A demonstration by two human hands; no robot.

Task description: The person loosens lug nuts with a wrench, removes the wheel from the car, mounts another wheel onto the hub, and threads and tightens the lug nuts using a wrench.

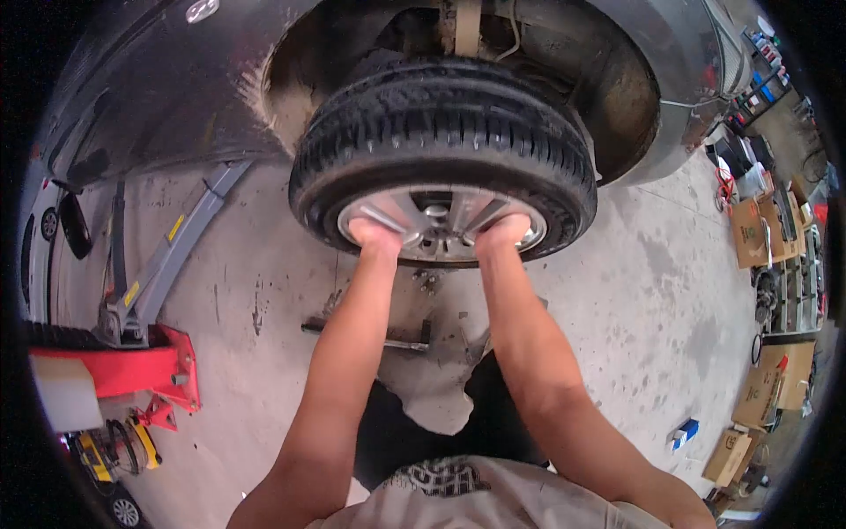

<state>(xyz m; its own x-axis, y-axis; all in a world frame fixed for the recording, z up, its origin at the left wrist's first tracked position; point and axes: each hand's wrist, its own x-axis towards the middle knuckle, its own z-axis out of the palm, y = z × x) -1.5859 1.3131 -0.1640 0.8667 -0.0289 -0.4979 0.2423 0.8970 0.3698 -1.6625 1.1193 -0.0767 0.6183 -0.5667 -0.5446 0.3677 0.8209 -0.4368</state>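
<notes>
While the black rubber tyre on its silver spoked alloy rim (442, 167) is held up at the wheel arch of the raised dark car (159, 79), its weight is carried from the lower rim. The left hand (374, 238) and right hand (504, 234) are curled shut around the spokes on either side of the hub, probably to keep the wheel level. Below, on the stained concrete floor (652, 309), a dark long-handled wrench (366, 337) lies; the red lift arm (132, 366) stands towards the left edge.
</notes>
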